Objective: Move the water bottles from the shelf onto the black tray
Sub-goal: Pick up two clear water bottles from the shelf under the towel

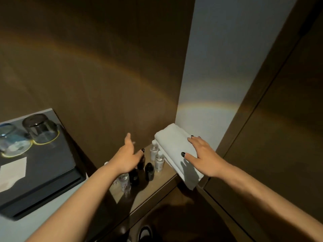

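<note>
A: Clear plastic, white caps: your water bottles (156, 154) stand on the wooden shelf (157, 187), just beside the folded white towel (176, 151), with a few dark bottles (149, 171) in front of them.

B: And my hands?

A: Your left hand (128, 157) hovers released over the cluster, fingers spread, grasping nothing. Your right hand (202, 157) lies flat on the towel, fingers straight.

B: How do I take the first one cleanly?

A: I'd lower the left hand onto a clear bottle from above and grip it near the cap; the dark ones crowd close and could tip if you sweep in sideways. Lift straight up before you swing left.

B: Where does it go?

A: The black tray (43, 187) sits on the bench to your left, with two upturned glasses (28, 135) and a white card (14, 168). Set bottles on its bare part.
</note>
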### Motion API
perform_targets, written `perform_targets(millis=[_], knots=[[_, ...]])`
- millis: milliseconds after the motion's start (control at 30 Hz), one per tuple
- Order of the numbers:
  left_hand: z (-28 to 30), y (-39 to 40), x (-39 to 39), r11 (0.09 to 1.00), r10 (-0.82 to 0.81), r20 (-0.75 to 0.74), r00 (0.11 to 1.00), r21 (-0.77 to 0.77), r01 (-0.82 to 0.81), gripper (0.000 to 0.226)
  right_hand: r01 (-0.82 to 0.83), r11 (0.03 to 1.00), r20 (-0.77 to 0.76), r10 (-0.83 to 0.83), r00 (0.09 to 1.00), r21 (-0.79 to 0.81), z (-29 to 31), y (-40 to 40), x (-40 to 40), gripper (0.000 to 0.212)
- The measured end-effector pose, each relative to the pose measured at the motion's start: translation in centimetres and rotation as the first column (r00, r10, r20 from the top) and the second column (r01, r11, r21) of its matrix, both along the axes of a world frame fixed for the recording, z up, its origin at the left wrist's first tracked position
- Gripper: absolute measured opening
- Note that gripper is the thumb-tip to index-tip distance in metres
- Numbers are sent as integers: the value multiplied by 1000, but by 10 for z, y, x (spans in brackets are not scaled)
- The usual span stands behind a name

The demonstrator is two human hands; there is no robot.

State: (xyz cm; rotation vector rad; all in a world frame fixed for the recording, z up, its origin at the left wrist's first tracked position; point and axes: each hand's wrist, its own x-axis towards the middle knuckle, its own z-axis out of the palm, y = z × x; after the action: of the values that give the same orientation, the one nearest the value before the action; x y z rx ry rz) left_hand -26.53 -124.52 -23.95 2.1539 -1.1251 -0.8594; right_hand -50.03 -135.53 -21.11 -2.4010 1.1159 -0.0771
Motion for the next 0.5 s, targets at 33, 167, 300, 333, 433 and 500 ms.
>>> perform_targets(millis=[33,167,300,333,433,500], knots=[[-8,-8,11,999,32,-28,999,17,-32,86,2,1000,-7,-2,1000,12,-8,-12,12,66],[-47,-58,63,982,159,-82,984,115,-150,78,18,999,12,-19,1000,48,-43,-61,60,62],[-85,-109,90,974,219,-225,949,-4,-226,57,143,971,25,-151,988,191,-76,-102,99,56],[-86,-118,92,969,241,-236,941,-1,-249,68,169,963,18,-176,984,208,-86,-113,107,51],[-110,-140,102,973,228,-154,961,64,-221,83,226,933,-27,-228,973,280,-117,-141,125,40],[-132,-159,110,966,250,-186,950,120,-230,89,275,889,-54,-275,960,365,-134,-157,135,38]])
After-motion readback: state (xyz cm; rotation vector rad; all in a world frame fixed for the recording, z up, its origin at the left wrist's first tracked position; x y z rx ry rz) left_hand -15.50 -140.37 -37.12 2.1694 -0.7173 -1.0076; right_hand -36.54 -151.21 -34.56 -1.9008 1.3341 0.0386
